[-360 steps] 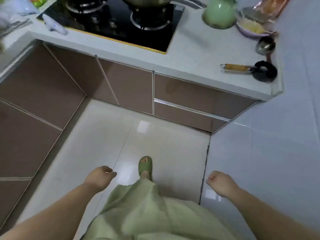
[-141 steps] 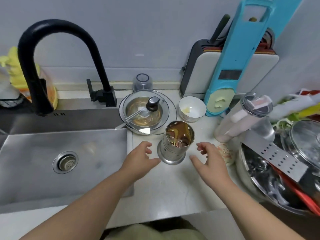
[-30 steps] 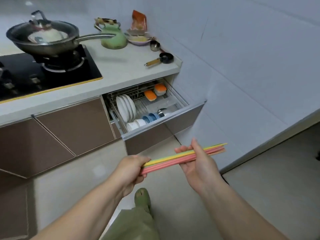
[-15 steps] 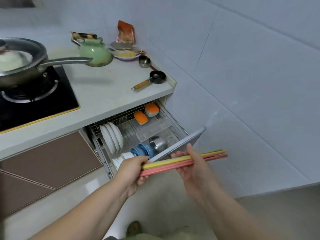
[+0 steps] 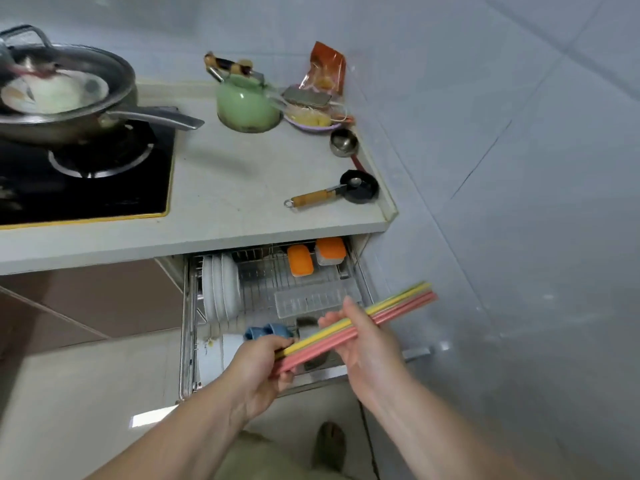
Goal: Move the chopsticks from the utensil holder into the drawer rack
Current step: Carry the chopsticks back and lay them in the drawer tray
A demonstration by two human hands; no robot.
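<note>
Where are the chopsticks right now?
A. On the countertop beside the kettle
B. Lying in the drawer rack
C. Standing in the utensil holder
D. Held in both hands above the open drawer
D: the bundle of yellow and pink chopsticks is held at one end by the left hand and supported by the right hand, above the open drawer rack.

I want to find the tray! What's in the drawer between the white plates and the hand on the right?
In the head view, a clear plastic tray lies on the wire rack between the white plates and the right hand.

Chopsticks (image 5: 360, 323) held over open drawer rack (image 5: 263, 282) below counter (image 5: 225, 188); plates (image 5: 220, 292) at rack's left.
</note>
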